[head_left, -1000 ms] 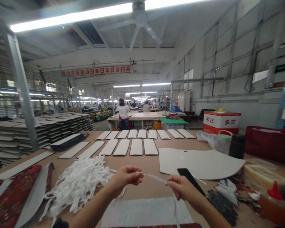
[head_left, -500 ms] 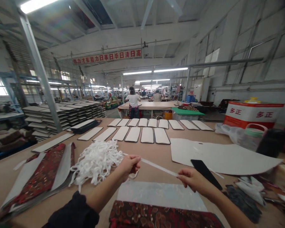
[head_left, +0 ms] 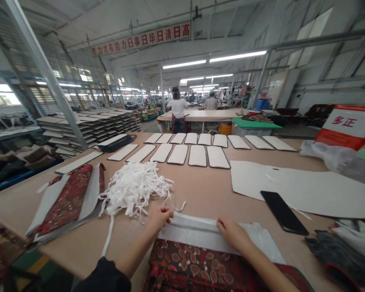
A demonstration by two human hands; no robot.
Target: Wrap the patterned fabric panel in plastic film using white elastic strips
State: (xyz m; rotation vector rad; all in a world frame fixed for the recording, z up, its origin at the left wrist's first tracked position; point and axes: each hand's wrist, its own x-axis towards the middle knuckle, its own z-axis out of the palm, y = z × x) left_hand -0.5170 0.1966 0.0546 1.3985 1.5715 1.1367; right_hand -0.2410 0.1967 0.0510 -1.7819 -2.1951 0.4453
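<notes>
Along the far edge of a pale grey sheet point(head_left: 200, 237) lies a narrow white tape strip point(head_left: 194, 219), pinched at each end by the left hand point(head_left: 159, 217) and right hand point(head_left: 233, 234). Red patterned fabric point(head_left: 200, 267) lies nearer; a tangled white tape pile point(head_left: 134, 188) sits left.

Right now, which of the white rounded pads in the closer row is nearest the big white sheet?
The rightmost white rounded pad in the closer row; it alone borders the big white sheet.
</notes>
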